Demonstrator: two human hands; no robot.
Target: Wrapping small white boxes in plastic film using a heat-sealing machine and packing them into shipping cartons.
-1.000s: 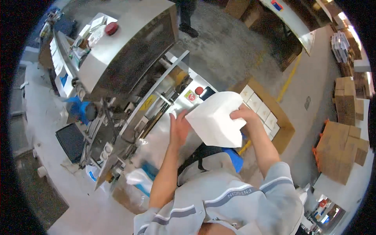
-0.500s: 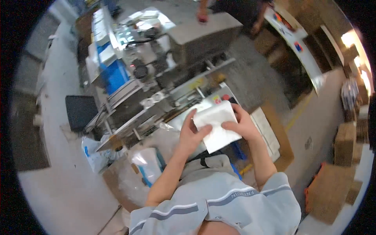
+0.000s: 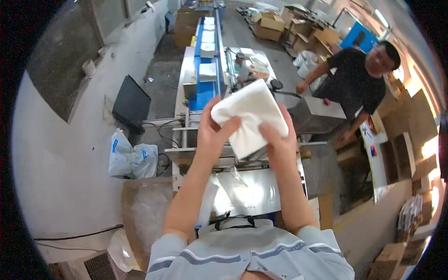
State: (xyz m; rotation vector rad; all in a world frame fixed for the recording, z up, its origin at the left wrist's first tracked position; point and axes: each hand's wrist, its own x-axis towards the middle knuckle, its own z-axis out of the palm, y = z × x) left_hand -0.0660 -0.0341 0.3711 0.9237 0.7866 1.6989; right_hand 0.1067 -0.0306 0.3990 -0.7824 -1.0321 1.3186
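Note:
Both hands grip a white folded tissue stack, raised and tilted in front of me. My left hand is closed on its left side, the thumb pressing the near face. On the right side my right hand has its thumb on the same face. The fingers of both hands are mostly hidden behind the stack. Beyond it, a blue conveyor belt carries several similar white stacks. Below my hands is a shiny metal work surface with clear plastic film on it.
A person in a dark shirt stands at the far right beside a grey metal housing. At left are a dark panel and white plastic bags. An open carton with clear plastic sits near left. Cardboard boxes lie farther back.
My view has swung up and levelled along the conveyor. Both hands, still holding the tissue stack, have moved higher and farther out. The other person has come more fully into view.

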